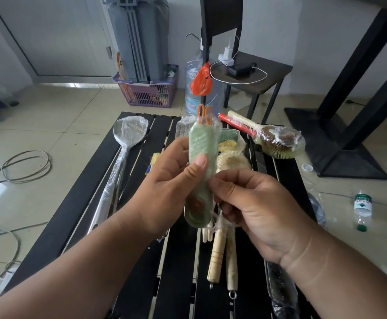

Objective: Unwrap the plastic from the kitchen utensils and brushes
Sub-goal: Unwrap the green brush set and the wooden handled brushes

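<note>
My left hand [171, 180] grips a plastic-wrapped pale green brush bundle [202, 143] with orange loops on top, held upright over the black slatted table [139, 261]. My right hand [254, 208] pinches the clear wrap at the bundle's right edge. On the table lie a wrapped metal ladle [128, 137], a wrapped round brush with a red and a wooden handle [277, 139], wooden-handled brushes [217, 252] and a yellow-green sponge [228, 140] in plastic.
A dark wrapped item [282, 293] lies at the table's right edge. On the floor are cables [24, 166] at the left, a small bottle [362, 208] at the right, a purple basket [151, 90], a water jug [193, 93] and a dark stool [257, 72] behind.
</note>
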